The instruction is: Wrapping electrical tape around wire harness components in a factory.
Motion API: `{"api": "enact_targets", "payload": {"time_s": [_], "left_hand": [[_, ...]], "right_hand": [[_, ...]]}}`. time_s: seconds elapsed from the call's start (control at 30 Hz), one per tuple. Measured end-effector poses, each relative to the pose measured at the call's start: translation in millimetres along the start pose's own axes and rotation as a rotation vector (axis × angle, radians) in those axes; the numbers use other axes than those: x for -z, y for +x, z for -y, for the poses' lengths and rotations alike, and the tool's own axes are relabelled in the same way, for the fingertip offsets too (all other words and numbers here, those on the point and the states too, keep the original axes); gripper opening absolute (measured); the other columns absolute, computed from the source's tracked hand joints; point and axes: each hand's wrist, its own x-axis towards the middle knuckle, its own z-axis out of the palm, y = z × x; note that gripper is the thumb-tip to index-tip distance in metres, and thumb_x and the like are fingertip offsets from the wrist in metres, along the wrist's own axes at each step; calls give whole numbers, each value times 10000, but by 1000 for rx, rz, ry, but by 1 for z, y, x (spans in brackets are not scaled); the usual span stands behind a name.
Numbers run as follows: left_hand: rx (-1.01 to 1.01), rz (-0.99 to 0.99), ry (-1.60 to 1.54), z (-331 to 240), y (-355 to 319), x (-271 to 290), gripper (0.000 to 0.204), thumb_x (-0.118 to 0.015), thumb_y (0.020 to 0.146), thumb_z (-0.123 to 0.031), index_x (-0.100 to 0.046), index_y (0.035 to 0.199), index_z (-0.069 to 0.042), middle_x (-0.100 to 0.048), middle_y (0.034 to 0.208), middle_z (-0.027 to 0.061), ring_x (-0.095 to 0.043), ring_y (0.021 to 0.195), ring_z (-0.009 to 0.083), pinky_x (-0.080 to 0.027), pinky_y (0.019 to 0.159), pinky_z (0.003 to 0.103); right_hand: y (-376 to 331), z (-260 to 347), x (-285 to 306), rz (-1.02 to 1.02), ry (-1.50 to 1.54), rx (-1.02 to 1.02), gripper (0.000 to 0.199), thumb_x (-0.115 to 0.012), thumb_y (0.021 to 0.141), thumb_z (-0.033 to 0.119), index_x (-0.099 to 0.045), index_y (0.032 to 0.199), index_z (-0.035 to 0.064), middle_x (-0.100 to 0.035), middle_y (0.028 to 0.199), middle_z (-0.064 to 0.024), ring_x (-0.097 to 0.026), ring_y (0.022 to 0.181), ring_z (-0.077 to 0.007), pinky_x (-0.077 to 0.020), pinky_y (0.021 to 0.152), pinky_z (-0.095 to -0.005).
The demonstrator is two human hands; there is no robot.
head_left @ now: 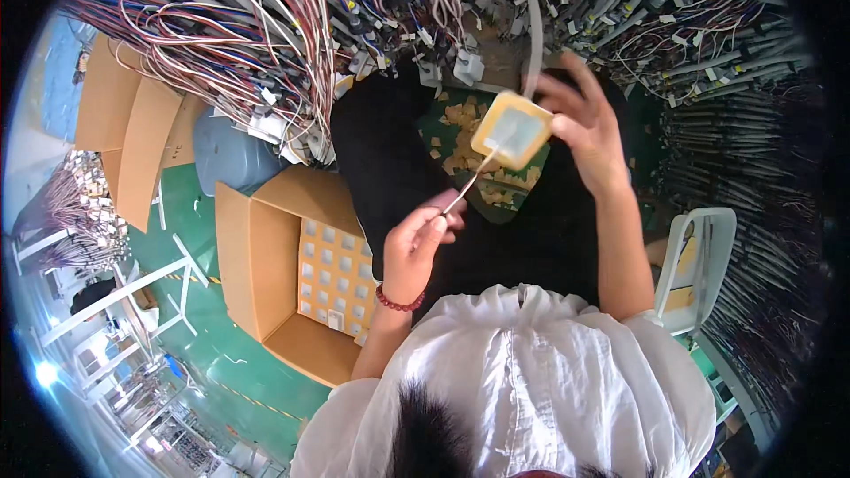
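Observation:
My left hand [414, 252], with a red bead bracelet at its wrist, is closed round a thin pointed metal tool [462, 193] that may be tweezers. The tool's tip reaches the lower face of a square white piece [513, 128] with a tan border. At that piece's right edge, my right hand [586, 128] grips it with the thumb, the other fingers bent and blurred behind. A grey cable [534, 26] runs up from the square piece. Motion blur hides just how the tool's tip meets the surface.
An open cardboard box [243, 265] with rows of white squares on tan sheets stands at the left. Bundles of wires [292, 18] hang across the top. Torn tan scraps [460, 150] lie between my knees. A white chair [699, 265] is at the right, a blue-grey stool [230, 155] at the left.

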Motion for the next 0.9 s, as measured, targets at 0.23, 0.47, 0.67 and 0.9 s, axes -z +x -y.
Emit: {"api": "enact_targets", "payload": {"time_s": [0.23, 0.47, 0.67, 0.9], "left_hand": [[252, 54, -298, 5, 2, -13, 241, -510, 956, -178, -611, 1023, 31, -662, 792, 84, -601, 658, 104, -491, 634, 219], [290, 99, -234, 6, 0, -13, 263, -535, 946, -188, -625, 1033, 44, -665, 803, 98, -610, 688, 110, -503, 667, 237], [349, 330, -477, 8, 8, -5, 682, -305, 946, -583, -371, 1321, -17, -642, 838, 156, -627, 682, 172, -513, 647, 260], [388, 506, -987, -2, 21, -30, 921, -175, 703, -843, -28, 1473, -359, -515, 595, 121, -374, 297, 152, -375, 305, 219]], "right_hand": [[-72, -25, -45, -87, -168, -230, 205, -645, 868, 133, -659, 1020, -4, -630, 836, -6, -529, 655, -64, -450, 599, -210], [-45, -31, -48, 233, 34, -413, 208, -658, 863, 150, -667, 972, -28, -640, 769, -30, -564, 578, -84, -466, 557, -213], [-50, -32, -50, 183, 255, -522, 172, -665, 854, 147, -675, 931, -6, -634, 758, -27, -547, 598, -77, -465, 571, -205], [-67, -55, -65, 40, 61, -189, 128, -685, 829, 80, -693, 914, -14, -607, 880, -37, -547, 840, -117, -436, 760, -250]]}}
